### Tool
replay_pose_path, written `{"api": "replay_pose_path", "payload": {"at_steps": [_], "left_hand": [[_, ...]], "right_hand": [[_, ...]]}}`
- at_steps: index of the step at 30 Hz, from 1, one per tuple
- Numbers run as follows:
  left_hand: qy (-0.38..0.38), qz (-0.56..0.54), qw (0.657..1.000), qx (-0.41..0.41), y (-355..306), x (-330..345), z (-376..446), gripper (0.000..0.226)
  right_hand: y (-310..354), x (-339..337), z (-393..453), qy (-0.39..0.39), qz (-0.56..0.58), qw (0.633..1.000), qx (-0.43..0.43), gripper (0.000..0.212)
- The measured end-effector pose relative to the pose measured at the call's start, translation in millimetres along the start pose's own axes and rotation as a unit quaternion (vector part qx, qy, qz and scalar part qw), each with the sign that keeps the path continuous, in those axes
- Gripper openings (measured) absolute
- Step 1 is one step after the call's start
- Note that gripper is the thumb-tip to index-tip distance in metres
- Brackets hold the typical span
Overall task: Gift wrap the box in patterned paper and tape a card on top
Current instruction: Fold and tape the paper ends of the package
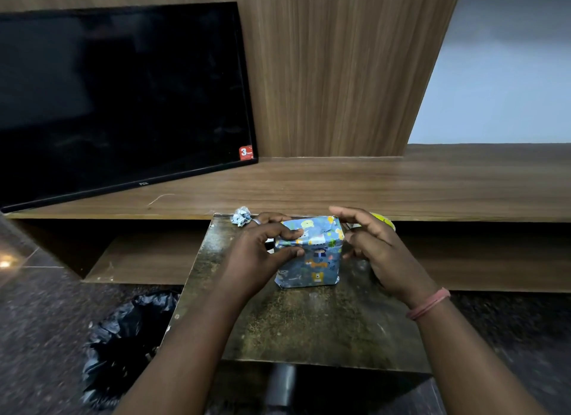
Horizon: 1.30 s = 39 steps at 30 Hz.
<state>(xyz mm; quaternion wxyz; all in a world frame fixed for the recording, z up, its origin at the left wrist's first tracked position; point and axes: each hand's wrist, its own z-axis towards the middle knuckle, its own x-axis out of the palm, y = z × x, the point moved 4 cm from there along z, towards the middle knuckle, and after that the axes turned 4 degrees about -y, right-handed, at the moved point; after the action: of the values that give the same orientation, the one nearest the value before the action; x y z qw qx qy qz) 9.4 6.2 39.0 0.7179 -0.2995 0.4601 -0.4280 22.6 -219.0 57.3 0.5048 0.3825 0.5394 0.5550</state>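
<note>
A small box (312, 254) wrapped in blue paper with cartoon animal prints stands on a worn dark table (309, 322). My left hand (262, 250) grips the box's left side, fingers curled over its top edge and thumb pressed on the front face. My right hand (374, 244) hovers just right of the box with fingers loosely spread, holding nothing; whether a fingertip touches the paper I cannot tell. A yellow roll (384, 220), seemingly tape, peeks out behind my right hand. No card is in view.
A crumpled scrap of the same paper (242, 216) lies at the table's far left corner. A long wooden shelf (401, 186) runs behind, with a black TV (123, 99) leaning on it. A black plastic bag (123, 346) sits on the floor to the left.
</note>
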Motion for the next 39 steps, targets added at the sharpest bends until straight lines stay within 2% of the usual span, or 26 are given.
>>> {"api": "replay_pose_path", "payload": {"at_steps": [2,5,8,10,12,15,18,25,29,31,36,39], "left_hand": [[-0.001,-0.006,1.0,0.004,1,0,-1,0.026],[-0.006,0.001,1.0,0.011,1,1,-1,0.026],[-0.009,0.006,1.0,0.014,0,1,-2,0.028],[-0.006,0.002,1.0,0.01,-1,1,-3,0.029],[-0.002,0.003,1.0,0.006,-2,1,-3,0.03],[0.001,0.012,1.0,0.009,-3,1,-5,0.032],[0.0,0.024,1.0,0.013,-6,2,-5,0.028],[-0.012,0.035,0.999,0.03,-12,2,-6,0.029],[-0.013,0.03,0.999,0.021,-12,1,-7,0.019],[-0.014,0.029,0.999,0.017,-13,1,-6,0.018],[-0.007,0.038,0.999,0.01,-14,1,-5,0.018],[-0.003,0.042,0.999,0.015,-15,1,-5,0.023]], "right_hand": [[-1,-2,1,-0.035,0.012,0.999,0.018,0.036],[-3,-9,2,-0.073,-0.047,0.996,0.023,0.02],[-1,-9,2,-0.085,-0.067,0.994,0.02,0.019],[-1,-18,4,-0.134,-0.076,0.988,0.016,0.014],[-6,-44,7,-0.222,-0.135,0.966,0.016,0.01],[-31,-85,7,-0.298,-0.25,0.916,0.094,0.01],[-51,-98,3,-0.29,-0.322,0.89,0.145,0.02],[-63,-73,18,-0.215,-0.377,0.892,0.129,0.047],[-63,-58,15,-0.246,-0.404,0.871,0.133,0.055],[-65,-47,11,-0.256,-0.427,0.859,0.119,0.053],[-67,-30,7,-0.281,-0.494,0.818,0.093,0.031],[-69,-28,5,-0.295,-0.49,0.813,0.112,0.023]]}}
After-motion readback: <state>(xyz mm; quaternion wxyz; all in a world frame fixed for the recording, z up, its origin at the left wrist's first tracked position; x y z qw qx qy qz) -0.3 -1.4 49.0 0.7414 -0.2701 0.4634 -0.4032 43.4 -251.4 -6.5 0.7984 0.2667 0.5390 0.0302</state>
